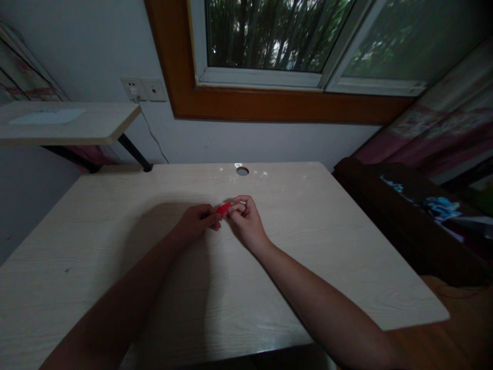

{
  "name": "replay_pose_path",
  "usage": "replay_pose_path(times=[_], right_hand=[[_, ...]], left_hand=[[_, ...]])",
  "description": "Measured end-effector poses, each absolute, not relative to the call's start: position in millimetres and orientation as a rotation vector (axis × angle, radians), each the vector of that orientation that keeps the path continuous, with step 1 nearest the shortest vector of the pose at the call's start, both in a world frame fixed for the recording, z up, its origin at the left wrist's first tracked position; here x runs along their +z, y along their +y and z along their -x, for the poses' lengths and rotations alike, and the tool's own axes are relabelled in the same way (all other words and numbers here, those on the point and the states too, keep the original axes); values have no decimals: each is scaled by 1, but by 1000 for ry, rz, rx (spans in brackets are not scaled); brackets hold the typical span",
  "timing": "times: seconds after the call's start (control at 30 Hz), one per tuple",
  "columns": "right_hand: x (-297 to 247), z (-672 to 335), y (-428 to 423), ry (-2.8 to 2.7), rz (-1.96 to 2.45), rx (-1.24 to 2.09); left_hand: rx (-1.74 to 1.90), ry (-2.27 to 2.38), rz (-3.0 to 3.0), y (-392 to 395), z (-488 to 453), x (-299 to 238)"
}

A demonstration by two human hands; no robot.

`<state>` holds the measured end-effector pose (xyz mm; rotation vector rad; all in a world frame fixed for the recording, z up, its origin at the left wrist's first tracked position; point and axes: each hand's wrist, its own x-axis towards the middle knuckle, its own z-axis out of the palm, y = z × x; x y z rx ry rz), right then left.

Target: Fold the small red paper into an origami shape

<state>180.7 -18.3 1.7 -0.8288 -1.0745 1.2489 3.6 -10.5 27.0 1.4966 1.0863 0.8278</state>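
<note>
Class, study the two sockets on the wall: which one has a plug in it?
The left socket in the picture, farther from the wooden window frame: a plug and cord show there, while the right socket has none.

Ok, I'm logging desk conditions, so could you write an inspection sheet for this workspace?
Surface: pale wood-grain desk, round hole near far edge, small dark mark at left.
Job's things: small red object, details too small to tell.
Clutter: pale sheet on side shelf.
Hands: left hand pinches the red object; right hand at its right end, grip unclear.
Cables: white cable from wall socket to desk's back edge.
Surroundings: window ahead, curtain at right.
</note>
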Motion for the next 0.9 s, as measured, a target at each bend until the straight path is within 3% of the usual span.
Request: replay_pose_path(times=[0.9], right_hand=[[17, -184, -22, -1016, 892, 1212]], left_hand=[[791, 1013, -1433, -12, -2, 23]])
